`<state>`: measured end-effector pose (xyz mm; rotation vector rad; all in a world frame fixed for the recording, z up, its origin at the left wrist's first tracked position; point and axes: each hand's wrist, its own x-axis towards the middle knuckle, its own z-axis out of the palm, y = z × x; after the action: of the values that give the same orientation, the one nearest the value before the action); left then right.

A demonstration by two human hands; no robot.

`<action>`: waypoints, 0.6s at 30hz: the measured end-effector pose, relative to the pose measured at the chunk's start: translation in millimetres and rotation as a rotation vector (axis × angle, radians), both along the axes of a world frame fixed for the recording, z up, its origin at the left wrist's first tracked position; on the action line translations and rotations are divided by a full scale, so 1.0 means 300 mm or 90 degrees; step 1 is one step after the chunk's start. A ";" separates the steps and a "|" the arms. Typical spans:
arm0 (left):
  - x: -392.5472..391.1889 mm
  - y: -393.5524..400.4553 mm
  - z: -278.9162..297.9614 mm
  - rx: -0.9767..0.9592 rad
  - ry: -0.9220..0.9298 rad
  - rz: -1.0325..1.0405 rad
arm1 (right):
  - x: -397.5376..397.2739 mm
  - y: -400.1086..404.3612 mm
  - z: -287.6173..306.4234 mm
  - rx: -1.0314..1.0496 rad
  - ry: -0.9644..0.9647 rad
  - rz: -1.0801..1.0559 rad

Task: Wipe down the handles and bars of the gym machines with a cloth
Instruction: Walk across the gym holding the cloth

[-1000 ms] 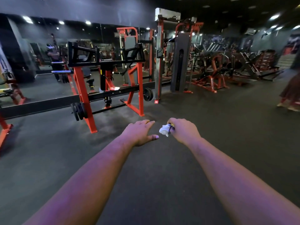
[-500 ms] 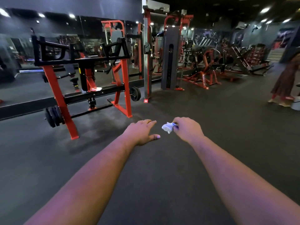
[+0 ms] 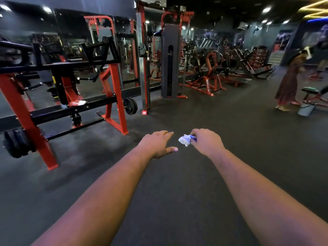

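I am holding both arms out in front of me over the dark floor (image 3: 177, 201), with no machine in reach. My right hand (image 3: 206, 142) is curling its fingers around a small bunched white cloth (image 3: 185, 139), most of the wad sticking out toward my left hand (image 3: 157, 145), which is lying flat with fingers straight and thumb out, gripping nothing and sitting just beside the cloth without touching it. I am judging that no wiping is happening at this instant; the bars are all well apart from me. The grip looks light, so the cloth could be slipping out and dropping to the floor, picking up grit that I would then be smearing onto the handles. The nearest frame is the red and black plate-loaded machine (image 3: 113, 89) to my left, with a weight plate (image 3: 130, 106) hanging on its low peg and another stack of plates (image 3: 16, 142) near the red leg; those are sticking out at shin level and could be catching me as I am closing in. A grey weight-stack tower (image 3: 169, 61) is standing further ahead. Off to the right another person (image 3: 288, 80) is bending over a bench (image 3: 315, 91) with a bucket (image 3: 306, 108) beside them, partly occupying that side.
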<state>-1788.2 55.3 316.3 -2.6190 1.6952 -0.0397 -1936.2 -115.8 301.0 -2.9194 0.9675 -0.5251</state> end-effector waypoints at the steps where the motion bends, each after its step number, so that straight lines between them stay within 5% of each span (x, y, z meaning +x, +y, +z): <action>1: 0.032 -0.040 0.007 0.002 0.001 -0.009 | 0.031 -0.031 0.007 -0.002 0.000 -0.004; 18: 0.438 -0.779 0.039 -0.004 -0.007 -0.072 | 0.379 -0.742 0.010 -0.032 -0.013 -0.037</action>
<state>-1656.8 -178.5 327.9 -2.5197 1.8394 -0.0612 -1822.5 -338.3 304.2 -2.9314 1.0554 -0.5902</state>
